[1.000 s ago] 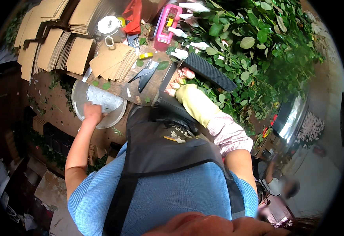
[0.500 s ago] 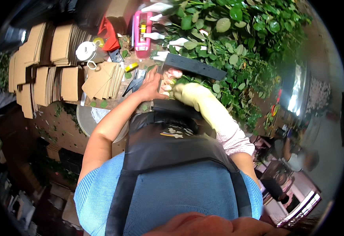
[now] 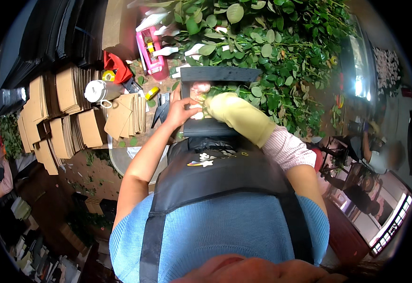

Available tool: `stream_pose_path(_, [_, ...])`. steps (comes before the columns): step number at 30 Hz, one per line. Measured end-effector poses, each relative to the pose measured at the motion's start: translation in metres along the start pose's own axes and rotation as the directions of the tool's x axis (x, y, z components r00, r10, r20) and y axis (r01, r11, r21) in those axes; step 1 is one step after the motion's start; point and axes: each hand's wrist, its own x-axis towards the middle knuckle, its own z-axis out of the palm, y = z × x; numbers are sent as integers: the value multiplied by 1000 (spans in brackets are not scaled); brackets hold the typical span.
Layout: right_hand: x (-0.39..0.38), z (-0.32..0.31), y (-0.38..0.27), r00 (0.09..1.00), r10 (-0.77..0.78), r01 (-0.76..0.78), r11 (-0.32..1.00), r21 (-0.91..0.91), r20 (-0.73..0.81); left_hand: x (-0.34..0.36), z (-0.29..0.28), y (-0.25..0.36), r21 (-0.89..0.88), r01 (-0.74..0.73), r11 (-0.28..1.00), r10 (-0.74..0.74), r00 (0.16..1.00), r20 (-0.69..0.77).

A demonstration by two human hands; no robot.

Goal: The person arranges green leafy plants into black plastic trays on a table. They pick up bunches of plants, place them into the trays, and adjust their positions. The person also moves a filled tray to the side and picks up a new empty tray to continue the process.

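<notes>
A black corrugated sheet is folded open, with one raised flap (image 3: pixel 220 74) on the far side and another flap (image 3: pixel 208 128) against my apron. Between the flaps lie pale pink roses (image 3: pixel 200 87), their leafy stems running right. My bare left hand (image 3: pixel 180 111) is at the sheet's left edge, thumb and forefinger pinched at a rose head, other fingers along the edge. My right hand (image 3: pixel 227 111), in a yellow rubber glove, curls over the stems just below the heads; its fingertips are partly hidden.
A large heap of leafy rose stems (image 3: pixel 281 61) covers the far right. To the left are stacked cardboard pieces (image 3: pixel 76 89), a white lidded mug (image 3: pixel 95 90), a yellow tape roll (image 3: pixel 152 93), a pink tape dispenser (image 3: pixel 152 54) and a red object (image 3: pixel 116 67). Other people are at the right.
My left hand has gone from lying spread at the sheet's edge to pinching at a rose head. The far flap now stands level instead of slanting. The whole view has shifted slightly.
</notes>
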Motion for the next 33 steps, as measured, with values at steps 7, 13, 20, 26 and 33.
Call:
stream_pose_path(7, [42,33,26,989,-21,52,977,205,-150,-3,2,-2,65,-58,996,56,998,27])
stream_pose_path(13, [36,50,35,915,-119,283,870,404,-384,2,4,-5,102,-29,994,27,999,21])
stream_pose_path(20, [30,44,31,923,-161,297,875,383,-348,2,4,-9,95,-60,994,52,995,80])
stream_pose_path(26, [30,50,36,890,-226,259,965,31,-396,12,15,0,7,129,992,-128,990,-60])
stream_pose_path(33, [-15,16,23,981,148,-135,985,103,-128,3,24,-6,-42,58,997,-64,987,-150])
